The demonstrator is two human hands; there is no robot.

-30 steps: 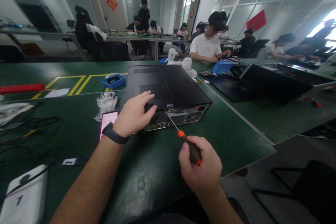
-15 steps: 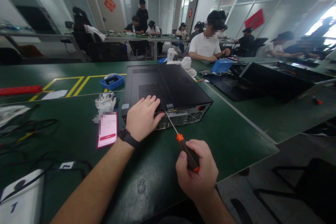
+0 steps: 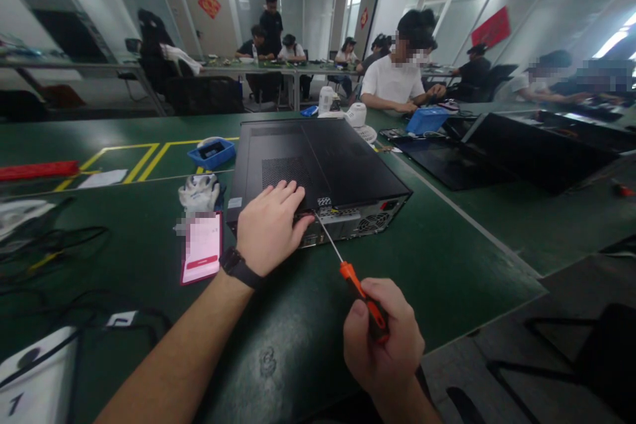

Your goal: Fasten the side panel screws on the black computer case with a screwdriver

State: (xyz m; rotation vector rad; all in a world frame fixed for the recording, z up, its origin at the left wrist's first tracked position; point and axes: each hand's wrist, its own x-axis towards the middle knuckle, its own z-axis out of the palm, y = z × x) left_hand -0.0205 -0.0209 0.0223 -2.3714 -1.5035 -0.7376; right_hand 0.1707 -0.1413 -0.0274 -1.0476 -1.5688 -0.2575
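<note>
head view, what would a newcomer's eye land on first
The big black computer case lies flat mid-picture on the green tabletop. The right grip holds an orange-and-black screwdriver, its tip at the case's near side. A phone with a lit pink screen lies left of the black wristwatch.

We've got two bare hands up front, one left hand (image 3: 268, 228) and one right hand (image 3: 400, 348), with one screwdriver (image 3: 350, 271) and one computer case (image 3: 322, 146)! One phone (image 3: 203, 245), one wristwatch (image 3: 242, 268), two blue containers, one tray (image 3: 218, 160) plus one box (image 3: 427, 120), and three red wall decorations (image 3: 491, 26)!
</note>
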